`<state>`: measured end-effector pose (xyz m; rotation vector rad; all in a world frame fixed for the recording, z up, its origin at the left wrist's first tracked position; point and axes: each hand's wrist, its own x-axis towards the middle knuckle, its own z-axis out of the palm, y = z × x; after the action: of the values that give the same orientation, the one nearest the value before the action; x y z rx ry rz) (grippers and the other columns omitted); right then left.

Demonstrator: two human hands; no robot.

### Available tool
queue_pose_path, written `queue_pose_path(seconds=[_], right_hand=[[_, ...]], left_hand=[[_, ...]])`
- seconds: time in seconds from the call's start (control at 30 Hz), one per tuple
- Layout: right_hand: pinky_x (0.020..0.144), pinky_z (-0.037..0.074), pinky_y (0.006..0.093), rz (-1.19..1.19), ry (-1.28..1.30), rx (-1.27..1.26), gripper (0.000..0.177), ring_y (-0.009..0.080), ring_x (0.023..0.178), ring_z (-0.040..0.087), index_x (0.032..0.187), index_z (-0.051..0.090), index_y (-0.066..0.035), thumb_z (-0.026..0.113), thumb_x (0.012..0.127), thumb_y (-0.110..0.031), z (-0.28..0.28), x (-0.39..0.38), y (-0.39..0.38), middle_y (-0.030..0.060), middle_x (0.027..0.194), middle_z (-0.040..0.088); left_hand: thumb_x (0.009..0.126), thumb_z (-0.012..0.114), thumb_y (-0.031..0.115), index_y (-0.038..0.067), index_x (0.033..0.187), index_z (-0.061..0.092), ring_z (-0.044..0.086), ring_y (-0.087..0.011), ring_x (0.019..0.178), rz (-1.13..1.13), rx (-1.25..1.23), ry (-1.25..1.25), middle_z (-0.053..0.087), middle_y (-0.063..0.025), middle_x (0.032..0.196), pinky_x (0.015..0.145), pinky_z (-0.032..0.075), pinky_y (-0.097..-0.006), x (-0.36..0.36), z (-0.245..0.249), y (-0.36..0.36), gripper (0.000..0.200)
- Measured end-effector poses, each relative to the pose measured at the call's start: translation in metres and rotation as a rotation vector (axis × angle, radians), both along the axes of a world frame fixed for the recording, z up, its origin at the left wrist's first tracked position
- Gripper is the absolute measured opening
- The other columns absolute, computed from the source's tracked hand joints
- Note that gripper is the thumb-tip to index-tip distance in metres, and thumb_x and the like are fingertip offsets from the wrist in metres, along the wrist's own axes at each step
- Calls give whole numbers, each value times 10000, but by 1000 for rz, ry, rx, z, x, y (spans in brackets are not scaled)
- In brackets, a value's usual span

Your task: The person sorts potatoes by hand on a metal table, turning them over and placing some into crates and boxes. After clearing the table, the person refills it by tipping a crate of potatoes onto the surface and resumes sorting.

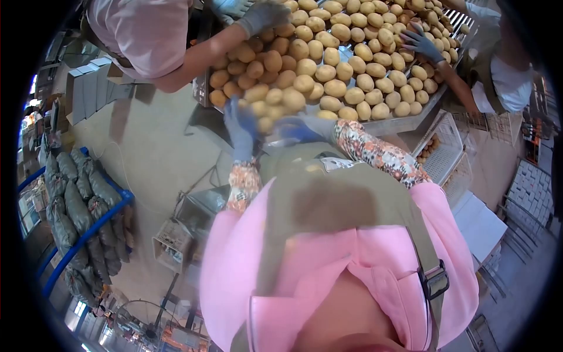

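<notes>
Many yellow-brown potatoes (335,88) cover a metal sorting table (404,122). At its near edge, my left hand (241,124), in a blue-grey glove, reaches up along the left side of some motion-blurred potatoes (274,110). Its fingers look stretched out, though smeared. My right hand (308,128), gloved alike, lies lower and to the right, with fingers extended leftward beside the same potatoes. Blur hides whether either hand touches them. Flowered sleeve covers reach up both my forearms.
One co-worker's gloved hand (264,19) is over the potatoes at upper left; another's gloved hand (421,44) touches potatoes at right. A white plastic crate (441,141) holding potatoes stands below right. Filled sacks (76,199) lie on a blue-framed cart (88,234) at left.
</notes>
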<state>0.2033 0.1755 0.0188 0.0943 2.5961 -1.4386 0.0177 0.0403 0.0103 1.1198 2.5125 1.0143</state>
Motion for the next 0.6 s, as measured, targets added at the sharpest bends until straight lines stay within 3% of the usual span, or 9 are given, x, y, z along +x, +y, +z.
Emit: queue_pose_path(seconds=[0.07,0.1,0.17,0.3,0.33,0.43,0.47,0.5,0.6], right_hand=[[1005,384,385,174,231,201,475,286,1208,501,1330,502,-104,436,973,-412,4,-2,11,140,1274,567],[1003,390,368,62,55,21,438,255,1196,508,1319,510,-100,448,970,-358,25,-3,21,115,1256,578],[998,400,335,-161,-304,-334,374,195,1174,522,1298,526,-92,474,964,-251,57,3,41,67,1222,599],[984,421,361,-539,-238,279,341,239,1199,522,1245,590,-120,514,929,-224,40,64,73,91,1301,557],[1096,307,392,-534,-313,327,351,215,1332,389,1264,591,-160,421,962,-220,31,76,70,87,1417,457],[1107,282,507,-197,-539,365,383,316,1321,402,1271,579,-268,475,919,-381,-1,76,48,114,1516,302],[1139,68,582,-215,-356,71,359,313,1363,339,1234,607,-310,436,933,-408,-83,85,27,102,1543,244],[1109,-73,598,-296,-544,-14,325,316,1401,262,1153,645,-286,399,953,-358,-31,63,10,95,1469,392],[1113,133,534,-357,-687,-440,317,272,1309,415,1046,655,-186,374,957,-304,1,23,-1,95,1275,578]], left_hand=[[862,602,484,201,1445,363,265,-462,1355,-144,-85,-21,303,-251,1468,1110,256,-501,20,-3,12,691],[844,569,567,256,1467,324,116,-509,1384,-56,-511,13,184,-189,1542,1113,186,-574,24,-7,26,738],[837,546,601,238,1474,310,14,-534,1383,-36,-468,25,110,-118,1574,1099,132,-631,32,2,18,770],[835,590,526,198,1462,338,82,-504,1391,-40,-439,97,144,-121,1566,1097,169,-605,19,-6,-19,752],[839,601,487,195,1457,348,122,-493,1384,-27,-358,90,176,-138,1554,1099,188,-585,18,-15,-31,729],[844,630,398,168,1442,367,210,-478,1359,-35,-284,190,253,-169,1518,1096,233,-549,14,-31,-63,693],[844,648,348,144,1433,376,260,-474,1339,-67,-284,286,298,-182,1495,1091,258,-533,13,-31,-70,680],[844,648,348,144,1433,376,260,-474,1339,-58,-288,289,298,-182,1495,1091,258,-533,12,-30,-71,680],[832,674,289,98,1412,390,336,-438,1308,-19,-109,322,349,-180,1461,1076,289,-529,6,-13,-55,674]])
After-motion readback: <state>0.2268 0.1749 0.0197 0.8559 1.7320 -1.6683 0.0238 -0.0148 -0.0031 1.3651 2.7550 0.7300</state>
